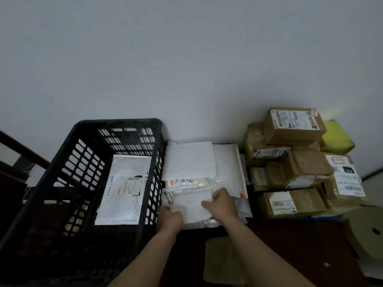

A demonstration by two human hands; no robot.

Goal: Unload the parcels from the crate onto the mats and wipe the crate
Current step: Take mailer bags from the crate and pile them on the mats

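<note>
Left hand (171, 217), right hand (220, 201) gripping white parcel (191, 206), dark surface (279, 241), pale wall (186, 59)

The black plastic crate (83, 162) with slotted walls stands upright at the left. 1 white poly parcel (124, 189) lies flat on its floor, label up. Just right of the crate, white padded mailers (190, 160) lie stacked flat, and the nearest mailer (192, 206) is on top. Brown cardboard boxes (290, 129) are piled at the right, with 1 yellow parcel (336, 137) at the far right.
</note>
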